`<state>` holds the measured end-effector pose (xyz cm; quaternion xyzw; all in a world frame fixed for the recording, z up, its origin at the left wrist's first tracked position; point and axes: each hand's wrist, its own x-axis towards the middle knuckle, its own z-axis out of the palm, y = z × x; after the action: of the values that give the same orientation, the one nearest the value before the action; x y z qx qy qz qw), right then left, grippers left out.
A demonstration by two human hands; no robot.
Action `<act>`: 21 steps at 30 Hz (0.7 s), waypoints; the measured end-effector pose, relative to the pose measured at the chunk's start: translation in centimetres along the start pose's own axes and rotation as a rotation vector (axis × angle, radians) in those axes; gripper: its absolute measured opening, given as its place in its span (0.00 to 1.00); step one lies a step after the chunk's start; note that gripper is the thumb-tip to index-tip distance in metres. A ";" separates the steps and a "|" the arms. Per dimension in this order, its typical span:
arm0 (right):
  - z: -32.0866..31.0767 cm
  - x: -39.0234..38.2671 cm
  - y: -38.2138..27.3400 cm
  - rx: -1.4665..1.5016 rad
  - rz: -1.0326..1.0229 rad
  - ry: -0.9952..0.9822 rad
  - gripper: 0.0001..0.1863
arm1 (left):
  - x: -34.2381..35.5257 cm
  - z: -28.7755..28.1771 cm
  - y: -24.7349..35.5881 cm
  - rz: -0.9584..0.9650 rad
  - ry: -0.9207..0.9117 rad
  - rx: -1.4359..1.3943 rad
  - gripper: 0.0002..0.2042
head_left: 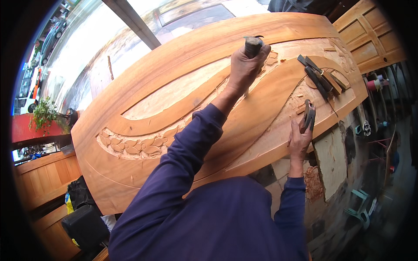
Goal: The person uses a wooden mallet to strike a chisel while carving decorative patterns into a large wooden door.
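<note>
My left hand (244, 65) grips an upright chisel (253, 45) with a worn grey top over the carved floral band of a large wooden panel (100, 169). My right hand (300, 137), near the panel's front edge, grips a dark tool (310, 114), whose exact kind I cannot tell. A pile of dark chisels or similar tools (324, 80) rests on the panel's right end, with wood chips nearby. Flowers and leaves are cut into the recessed curved band at left.
Behind are a bright street with parked vehicles (52, 37), a post (135, 24) and a potted plant (48, 113). Paneled doors (365, 35) stand right and left. A black case (85, 228) lies lower left; a pale green plastic stool (359, 209) is on the floor at right.
</note>
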<state>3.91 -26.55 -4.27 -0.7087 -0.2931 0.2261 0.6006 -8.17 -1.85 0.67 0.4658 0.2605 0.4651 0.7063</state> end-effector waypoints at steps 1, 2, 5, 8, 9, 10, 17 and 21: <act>-0.2 0.3 -0.9 -0.020 0.045 -0.026 0.39 | 0.1 0.1 0.2 -0.008 0.009 0.028 0.12; -0.4 0.6 -2.0 -0.051 -0.007 -0.026 0.38 | -0.3 0.2 0.2 -0.012 0.044 0.058 0.13; 0.4 3.1 -10.2 -0.286 -0.503 0.044 0.37 | -0.6 0.0 0.0 0.042 0.085 0.093 0.13; 0.9 5.8 -21.0 -0.329 -0.783 0.227 0.30 | -1.3 -0.4 0.5 0.047 0.072 -0.015 0.13; 1.9 6.5 -23.6 -0.041 -0.742 0.089 0.24 | -1.5 -0.9 0.3 0.030 0.057 -0.044 0.12; 2.5 7.1 -26.6 0.241 -0.690 -0.020 0.19 | -1.2 -1.1 0.0 0.006 0.038 -0.080 0.10; 7.6 9.8 -17.9 -0.836 -0.891 -0.459 0.31 | -1.7 -0.3 -1.0 0.240 0.035 0.239 0.11; 7.7 8.5 -19.4 -0.589 -0.936 -0.327 0.37 | -1.5 -0.5 -0.7 0.151 -0.002 0.105 0.08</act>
<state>2.15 -13.08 13.74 -0.5967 -0.7151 -0.0480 0.3610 -8.91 -3.12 -0.30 0.5210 0.2480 0.5023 0.6441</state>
